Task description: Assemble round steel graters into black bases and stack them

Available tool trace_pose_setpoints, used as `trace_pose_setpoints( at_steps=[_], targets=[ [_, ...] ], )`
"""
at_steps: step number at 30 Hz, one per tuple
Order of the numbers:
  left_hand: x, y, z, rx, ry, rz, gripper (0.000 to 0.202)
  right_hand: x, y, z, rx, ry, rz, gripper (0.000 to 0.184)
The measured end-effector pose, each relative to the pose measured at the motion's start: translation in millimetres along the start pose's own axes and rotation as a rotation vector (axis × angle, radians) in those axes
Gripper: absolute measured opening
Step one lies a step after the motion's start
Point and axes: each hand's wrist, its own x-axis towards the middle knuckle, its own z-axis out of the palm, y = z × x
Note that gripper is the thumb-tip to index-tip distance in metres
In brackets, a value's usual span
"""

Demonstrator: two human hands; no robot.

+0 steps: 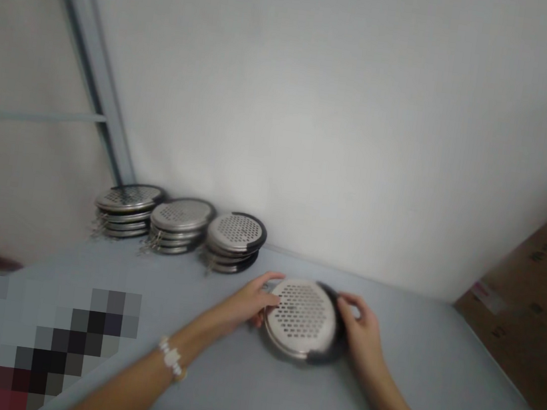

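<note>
A round perforated metal disc (302, 316) with a black rim lies tilted on the grey table (431, 387) in front of me. My left hand (251, 301) grips its left edge with curled fingers; a white beaded bracelet (171, 358) is on that wrist. My right hand (362, 329) holds the right, black-rimmed edge, fingers bent around it. The picture is somewhat blurred.
Three stacks of similar perforated discs stand against the white wall: the left stack (126, 210), the middle stack (179, 225) and the right stack (234, 241). A brown cardboard box (537, 307) sits at the table's right edge. A pixelated patch covers the lower left.
</note>
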Motion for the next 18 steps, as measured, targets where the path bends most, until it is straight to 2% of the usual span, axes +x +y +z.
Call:
trace_pose_setpoints(
  at_steps=[3,7,13,18],
  targets=[
    [-0.1,1.8,0.5,0.012,-0.014,0.010,0.059,-1.0,-1.6,-0.8,0.036,-0.020,0.053,0.058],
    [2.0,-1.1,0.2,0.032,-0.028,0.046,0.064,-0.3,-0.1,-0.5,0.014,0.008,0.028,0.057],
    [4.3,-6.0,0.7,0.061,-0.081,0.107,0.063,0.1,0.3,0.5,0.030,-0.053,0.069,0.060],
    [2.7,-6.3,4.2,0.030,-0.057,0.115,0.062,-2.3,-5.7,-0.8,0.114,-0.041,0.098,0.060]
  ],
)
